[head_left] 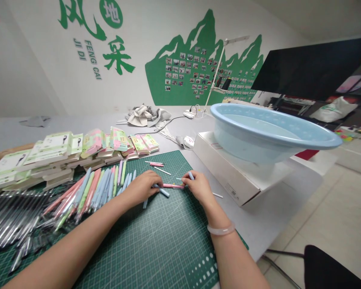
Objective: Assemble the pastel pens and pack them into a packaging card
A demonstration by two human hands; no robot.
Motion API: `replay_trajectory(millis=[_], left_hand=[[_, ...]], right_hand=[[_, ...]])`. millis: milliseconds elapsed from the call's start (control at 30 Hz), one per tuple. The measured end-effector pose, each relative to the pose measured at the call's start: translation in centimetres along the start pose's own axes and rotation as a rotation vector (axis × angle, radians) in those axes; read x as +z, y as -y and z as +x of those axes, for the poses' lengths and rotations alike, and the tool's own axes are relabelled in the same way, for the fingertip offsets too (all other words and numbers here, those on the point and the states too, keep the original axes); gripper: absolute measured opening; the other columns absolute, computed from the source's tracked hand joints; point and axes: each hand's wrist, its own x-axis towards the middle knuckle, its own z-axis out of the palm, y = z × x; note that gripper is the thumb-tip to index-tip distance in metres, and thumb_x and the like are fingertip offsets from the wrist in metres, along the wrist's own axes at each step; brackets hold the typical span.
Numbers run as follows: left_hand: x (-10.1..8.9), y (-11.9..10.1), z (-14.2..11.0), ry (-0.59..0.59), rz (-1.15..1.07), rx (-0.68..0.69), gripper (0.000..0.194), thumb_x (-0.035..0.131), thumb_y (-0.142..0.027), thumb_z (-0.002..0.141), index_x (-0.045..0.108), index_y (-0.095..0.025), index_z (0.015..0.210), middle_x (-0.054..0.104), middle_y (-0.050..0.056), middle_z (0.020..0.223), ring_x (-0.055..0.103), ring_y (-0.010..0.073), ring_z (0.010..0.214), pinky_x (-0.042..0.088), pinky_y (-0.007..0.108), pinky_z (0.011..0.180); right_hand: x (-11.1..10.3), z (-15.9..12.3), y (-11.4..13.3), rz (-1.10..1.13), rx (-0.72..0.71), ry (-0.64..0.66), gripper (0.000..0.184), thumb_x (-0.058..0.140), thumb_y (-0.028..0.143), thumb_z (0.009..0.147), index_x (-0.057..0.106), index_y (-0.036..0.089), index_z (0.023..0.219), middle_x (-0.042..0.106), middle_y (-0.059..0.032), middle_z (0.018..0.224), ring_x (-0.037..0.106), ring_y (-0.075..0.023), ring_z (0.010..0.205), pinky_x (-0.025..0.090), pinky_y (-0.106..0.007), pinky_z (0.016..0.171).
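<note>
My left hand [142, 188] is closed on a light-blue pen barrel [164, 192], which sticks out past the fingertips. Another short blue piece [145, 204] shows just below that hand. Across from it, my right hand [198, 187] pinches a blue pen part [191, 175]; a thin pale tip pokes out left of its fingers. Between the hands a pink pen barrel [172, 186] lies on the green cutting mat [156, 237]. Beyond them rest a pink pen piece [156, 164] and a thin white refill [162, 171]. A further white stick [218, 195] lies right of my right wrist.
Left of my hands are pastel pens [90, 190], clear-wrapped dark pens [12, 220] and stacked small boxes [51, 148]. At right a blue basin [246, 140] stands on a white carton [225, 176]. Crumpled cloth [141, 116] and a cable lie at the back.
</note>
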Motion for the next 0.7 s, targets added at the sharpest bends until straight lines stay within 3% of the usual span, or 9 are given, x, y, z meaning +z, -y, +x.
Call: replay_trajectory(millis=[167, 267, 433, 533, 700], left_hand=[[-2.0, 1.9, -1.8, 0.01, 0.053, -0.038, 0.009, 0.057, -0.021, 0.08, 0.066, -0.022, 0.081, 0.067, 0.002, 0.092, 0.054, 0.0193, 0.097, 0.038, 0.033, 0.091], [-3.4, 2.5, -2.7, -0.042, 0.053, -0.075, 0.014, 0.054, -0.022, 0.08, 0.067, -0.023, 0.085, 0.067, 0.003, 0.099, 0.055, 0.0192, 0.101, 0.039, 0.032, 0.093], [-6.5, 3.9, -4.2, -0.169, 0.159, -0.347, 0.022, 0.051, -0.024, 0.077, 0.069, -0.025, 0.09, 0.069, 0.001, 0.099, 0.059, 0.0207, 0.094, 0.042, 0.03, 0.083], [-7.7, 4.4, -4.7, -0.107, 0.218, -0.45, 0.02, 0.054, -0.026, 0.075, 0.071, -0.026, 0.085, 0.07, 0.001, 0.092, 0.061, 0.0216, 0.089, 0.043, 0.029, 0.075], [-7.5, 5.0, -5.3, -0.009, 0.27, -0.491, 0.019, 0.056, -0.026, 0.073, 0.073, -0.026, 0.08, 0.071, 0.002, 0.086, 0.061, 0.0218, 0.084, 0.042, 0.029, 0.071]], right_hand=[[1.6, -0.7, 0.7, -0.174, -0.041, 0.023, 0.006, 0.061, 0.02, 0.072, 0.065, 0.019, 0.068, 0.065, 0.0005, 0.068, 0.056, -0.0138, 0.065, 0.034, -0.023, 0.06], [2.6, -1.2, 1.0, -0.267, -0.105, 0.009, 0.005, 0.062, 0.02, 0.074, 0.066, 0.02, 0.071, 0.066, -0.0016, 0.077, 0.057, -0.0152, 0.074, 0.034, -0.023, 0.065], [3.7, -1.7, 1.5, -0.324, -0.15, -0.014, 0.005, 0.062, 0.02, 0.078, 0.065, 0.02, 0.073, 0.065, -0.0032, 0.082, 0.058, -0.0159, 0.079, 0.035, -0.023, 0.069], [4.4, -1.8, 1.7, -0.31, -0.183, 0.003, 0.006, 0.063, 0.023, 0.079, 0.064, 0.02, 0.074, 0.064, -0.003, 0.082, 0.058, -0.0163, 0.079, 0.036, -0.023, 0.07], [5.1, -1.8, 1.9, -0.324, -0.204, 0.017, 0.004, 0.063, 0.023, 0.079, 0.065, 0.02, 0.077, 0.065, -0.004, 0.084, 0.059, -0.0171, 0.081, 0.037, -0.024, 0.072]])
